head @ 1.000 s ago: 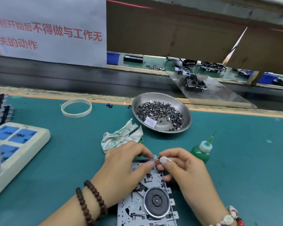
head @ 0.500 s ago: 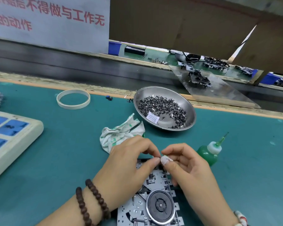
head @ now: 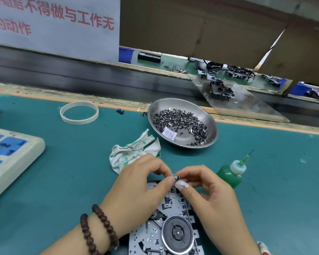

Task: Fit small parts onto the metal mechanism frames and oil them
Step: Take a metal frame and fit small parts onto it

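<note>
Two hands below red-lettered sign reading "不得做与工作无".

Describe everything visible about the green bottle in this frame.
The green bottle is small, translucent plastic with green liquid inside, a white cap and a thin green needle nozzle. It leans with the nozzle pointing up and to the right, on the teal mat just right of the right hand. No hand holds it.
</note>
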The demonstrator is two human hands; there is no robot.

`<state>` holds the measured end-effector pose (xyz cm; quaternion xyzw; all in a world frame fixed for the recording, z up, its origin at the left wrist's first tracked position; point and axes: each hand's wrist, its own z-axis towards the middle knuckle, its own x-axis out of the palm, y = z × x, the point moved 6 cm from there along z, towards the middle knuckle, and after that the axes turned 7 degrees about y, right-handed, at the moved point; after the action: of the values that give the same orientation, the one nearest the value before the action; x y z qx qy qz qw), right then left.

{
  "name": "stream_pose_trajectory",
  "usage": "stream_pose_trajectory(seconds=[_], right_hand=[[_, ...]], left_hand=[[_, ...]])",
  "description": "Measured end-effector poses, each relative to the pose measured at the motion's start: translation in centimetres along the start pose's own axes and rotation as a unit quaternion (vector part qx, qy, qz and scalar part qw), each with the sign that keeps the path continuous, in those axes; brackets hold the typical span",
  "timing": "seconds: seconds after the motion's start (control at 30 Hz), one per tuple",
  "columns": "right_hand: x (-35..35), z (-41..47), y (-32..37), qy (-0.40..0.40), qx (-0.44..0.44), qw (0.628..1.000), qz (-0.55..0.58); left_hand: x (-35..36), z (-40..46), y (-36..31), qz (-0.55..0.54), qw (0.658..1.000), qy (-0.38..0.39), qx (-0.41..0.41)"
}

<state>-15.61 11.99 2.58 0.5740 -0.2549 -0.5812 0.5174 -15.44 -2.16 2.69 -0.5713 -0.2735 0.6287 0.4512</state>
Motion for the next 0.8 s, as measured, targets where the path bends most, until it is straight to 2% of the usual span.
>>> stream_pose_trajectory(seconds=[0.2, 0.4, 0.8], right_hand=[[-0.2, -0.1, 0.5, -0.030, -0.040, 0.998, -0.044], [-0.2, -0.1, 0.9, -0.029, -0.057, 0.995, -0.070], [-0.3, -0.3, -0.5, 0.001, 0.019, 0.999, -0.043]], left_hand=[[-0.1, 0.1, 0.5, -0.047, 0.999, -0.004, -0.027], [0.1, 0.2, 0.6, -0.046, 0.998, 0.007, -0.043], [0.2, 0.1, 0.3, 0.039, 0.999, 0.025, -0.022]])
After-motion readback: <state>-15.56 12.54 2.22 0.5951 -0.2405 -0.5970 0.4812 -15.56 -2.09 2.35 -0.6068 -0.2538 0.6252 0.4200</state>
